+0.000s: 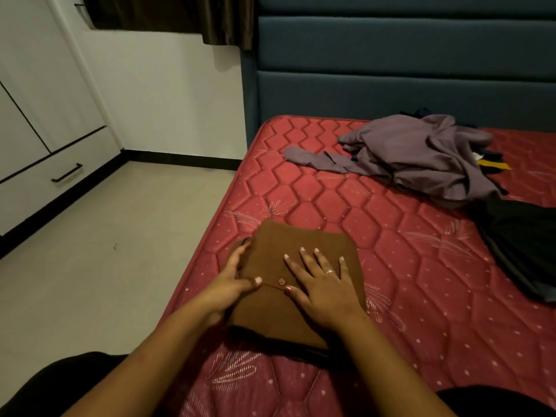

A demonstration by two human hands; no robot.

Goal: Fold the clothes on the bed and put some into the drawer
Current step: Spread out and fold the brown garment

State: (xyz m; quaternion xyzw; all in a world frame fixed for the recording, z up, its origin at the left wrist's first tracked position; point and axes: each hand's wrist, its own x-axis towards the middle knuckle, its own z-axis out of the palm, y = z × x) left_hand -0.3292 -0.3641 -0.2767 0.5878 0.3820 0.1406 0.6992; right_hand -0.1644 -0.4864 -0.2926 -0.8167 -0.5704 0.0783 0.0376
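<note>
Fingers (296, 266) of our right hand (322, 284) lie straight and spread apart, pressed flat on top of the folded brown woven garment (270, 314). A thin silver ring (330, 271) sits on one of them. Our left hand (231, 281) grips the garment's left edge: its fingers curl round the side of the fold and partly under it, while the thumb rests on top, close to a small round brown button (281, 281) between the two hands.

This folded piece lies near the left edge of the red quilted mattress (391, 236), just in front of us.

Further along the bed, on the right side, a black garment (520, 242) lies spread out and unfolded, running out of view. Beyond it sits a loose heap of crumpled mauve clothing (421, 155), one sleeve trailing left across the mattress. A scrap of yellow fabric (493, 165) shows at the heap's right side, and some dark blue cloth peeks out behind it.

Across the pale floor (120, 236) to the left, the white cabinet drawer with a black bar handle (66, 173) is closed, so we cannot tell what is inside.

At the far end stands the dark blue padded headboard (391, 70), with a dark brown curtain (168, 16) hanging to its left.
</note>
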